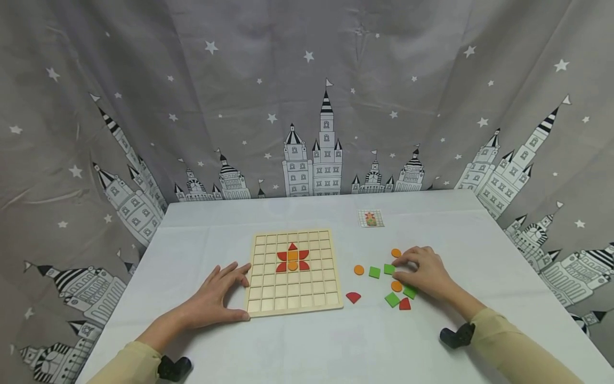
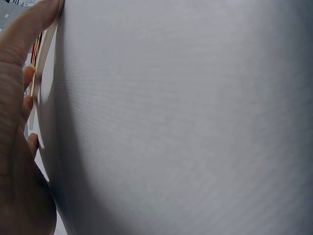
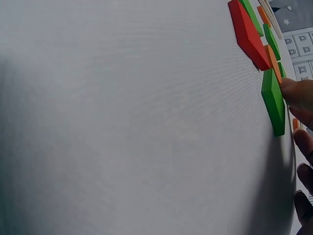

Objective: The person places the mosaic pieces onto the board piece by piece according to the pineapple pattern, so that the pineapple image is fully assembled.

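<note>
White worktop [image 1: 206,224] before a grey curtain [image 1: 230,106] printed with castles and stars.
A wooden grid board [image 1: 293,304] lies near the middle, the left hand [image 1: 211,300] spread against its left edge; rightward, the right hand [image 1: 426,273] has fingertips at a green square [image 1: 388,269], whether pinching I cannot tell.

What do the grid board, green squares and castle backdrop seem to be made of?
Grid board: probably smooth wood, given its pale tan colour; no grain discernible. Green squares: painted wood or plastic, fairly matte; thick, evenly coloured edges leave it open. Castle backdrop: likely printed fabric, faintly glossy, since it hangs in soft folds.
</note>
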`<action>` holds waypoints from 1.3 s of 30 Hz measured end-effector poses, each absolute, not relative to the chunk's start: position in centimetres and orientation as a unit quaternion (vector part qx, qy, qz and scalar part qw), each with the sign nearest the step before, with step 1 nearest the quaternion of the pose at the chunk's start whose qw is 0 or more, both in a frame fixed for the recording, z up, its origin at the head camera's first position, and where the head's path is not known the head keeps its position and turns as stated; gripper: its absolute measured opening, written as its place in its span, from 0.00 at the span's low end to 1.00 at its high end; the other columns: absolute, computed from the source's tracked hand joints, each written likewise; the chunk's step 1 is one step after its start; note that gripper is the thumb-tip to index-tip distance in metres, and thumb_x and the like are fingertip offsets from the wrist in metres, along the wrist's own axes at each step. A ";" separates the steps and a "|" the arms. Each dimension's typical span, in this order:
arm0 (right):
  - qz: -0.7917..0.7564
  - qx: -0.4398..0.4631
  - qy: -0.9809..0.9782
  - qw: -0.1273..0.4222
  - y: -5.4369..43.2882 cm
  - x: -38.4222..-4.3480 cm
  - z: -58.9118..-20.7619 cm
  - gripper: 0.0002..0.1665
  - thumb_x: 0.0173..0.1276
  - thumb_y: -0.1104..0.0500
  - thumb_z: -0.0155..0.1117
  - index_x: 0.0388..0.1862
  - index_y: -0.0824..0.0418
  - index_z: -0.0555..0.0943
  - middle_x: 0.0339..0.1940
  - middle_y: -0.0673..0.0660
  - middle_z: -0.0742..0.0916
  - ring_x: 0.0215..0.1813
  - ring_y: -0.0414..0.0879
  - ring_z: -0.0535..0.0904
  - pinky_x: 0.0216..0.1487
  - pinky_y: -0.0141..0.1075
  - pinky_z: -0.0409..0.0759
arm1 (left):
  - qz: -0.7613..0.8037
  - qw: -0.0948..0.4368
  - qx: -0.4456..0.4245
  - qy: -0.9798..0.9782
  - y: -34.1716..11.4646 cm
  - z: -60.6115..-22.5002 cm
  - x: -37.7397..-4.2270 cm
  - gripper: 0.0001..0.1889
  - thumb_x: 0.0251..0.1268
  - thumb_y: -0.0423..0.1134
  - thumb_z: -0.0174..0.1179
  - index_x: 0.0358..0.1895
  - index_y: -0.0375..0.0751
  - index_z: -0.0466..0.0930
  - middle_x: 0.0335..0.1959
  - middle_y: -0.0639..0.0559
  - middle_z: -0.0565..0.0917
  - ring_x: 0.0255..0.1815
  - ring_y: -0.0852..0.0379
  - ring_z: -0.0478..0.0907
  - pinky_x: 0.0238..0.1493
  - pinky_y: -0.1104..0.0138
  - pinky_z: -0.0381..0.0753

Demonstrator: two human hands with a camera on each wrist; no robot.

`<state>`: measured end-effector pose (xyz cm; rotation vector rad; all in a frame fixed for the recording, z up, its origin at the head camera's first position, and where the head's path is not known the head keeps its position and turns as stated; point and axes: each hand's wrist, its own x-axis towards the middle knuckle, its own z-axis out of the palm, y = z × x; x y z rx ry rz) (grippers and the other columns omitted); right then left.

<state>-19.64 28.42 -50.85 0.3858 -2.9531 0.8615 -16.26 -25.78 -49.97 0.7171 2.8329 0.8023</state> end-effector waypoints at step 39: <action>0.269 0.149 -0.949 0.071 26.7 -20.2 -50.5 0.10 0.59 0.53 0.79 0.40 0.52 0.89 0.52 0.56 0.83 0.61 0.58 0.69 0.64 0.61 0.69 | 0.266 0.047 0.236 0.933 -25.9 -50.4 -16.4 0.34 0.43 0.70 0.75 0.49 0.59 0.72 0.78 0.45 0.66 0.80 0.34 0.52 0.78 0.36 0.37</action>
